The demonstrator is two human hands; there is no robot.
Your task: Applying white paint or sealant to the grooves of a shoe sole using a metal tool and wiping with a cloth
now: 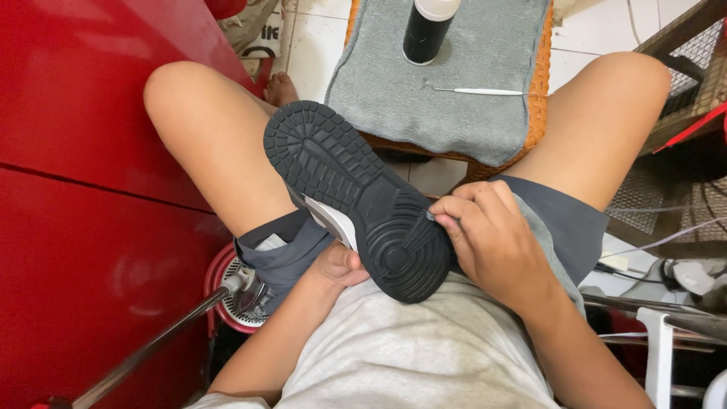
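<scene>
Head view: we're seated, holding a sneaker with black rubber tread sole and white-grey upper [356, 197] sole-up across our lap, toe pointing away toward the left knee, heel near the belly.

Risks as we judge them:
- Support is thin. Only the left hand [341, 265] props the shoe from beneath, and it's mostly hidden; if that grip slackens the shoe could roll off the thigh toward the red plastic spin bucket with metal basket [235, 291] by the left leg.
- Right fingertips [443, 216] work at the heel-side edge of the tread; hard picking pressure could twist the shoe or let a nail slip out of the groove.
- Thin metal pick with white handle [477, 91] lies loose on the grey towel draped over an orange woven stool [469, 113], with a black cylindrical bottle with white cap [428, 26] upright beside it. A knee bump could tip the bottle or knock the pick off.

Pose:
- Left hand: forearm comes up from below, hand curled under the heel, gripping the upper; fingers mostly hidden.
- Right hand [492, 235]: wrist bent inward, fingers bunched and curled, tips touching the sole rim. Whether anything small is pinched between them, we can't tell.
</scene>
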